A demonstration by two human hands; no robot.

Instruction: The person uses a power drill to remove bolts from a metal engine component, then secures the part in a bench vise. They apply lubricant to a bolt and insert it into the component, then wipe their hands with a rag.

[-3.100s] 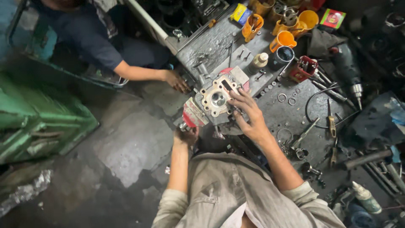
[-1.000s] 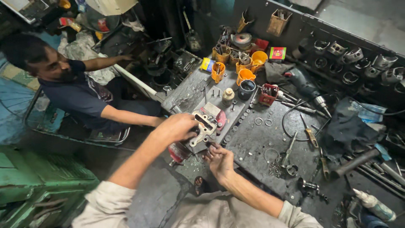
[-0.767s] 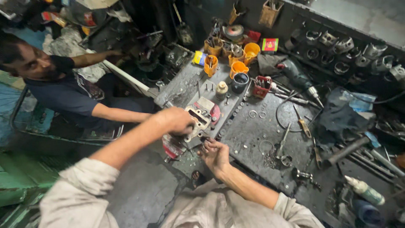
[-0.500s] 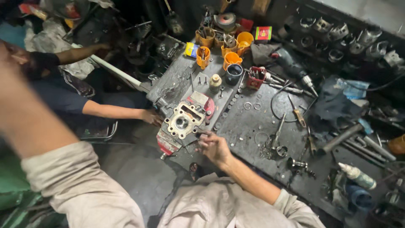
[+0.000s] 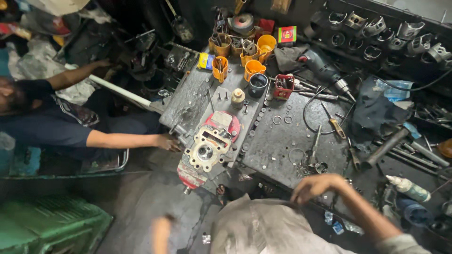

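A metal engine cylinder head (image 5: 206,151) lies on a red stand (image 5: 190,175) at the front left of the dark workbench (image 5: 282,141); neither of my hands touches it. My right hand (image 5: 314,185) hovers at the bench's front edge, right of the head, with its fingers curled and blurred. It is close to a pile of small rings and tools (image 5: 310,162). Only a blurred part of my left hand (image 5: 162,231) shows low down over the floor, well below the head. A co-worker's hand (image 5: 168,141) rests against the bench's left side beside the head.
Orange cups (image 5: 254,69) with small parts, a red parts box (image 5: 283,86) and a power drill (image 5: 322,66) stand at the back. Screwdrivers (image 5: 335,123), a dark cloth (image 5: 374,110) and a white bottle (image 5: 408,187) lie to the right. A green crate (image 5: 52,226) sits at the lower left.
My left hand has let go of the cylinder head and dropped low and out of the way. My right hand has moved right along the bench's front edge.
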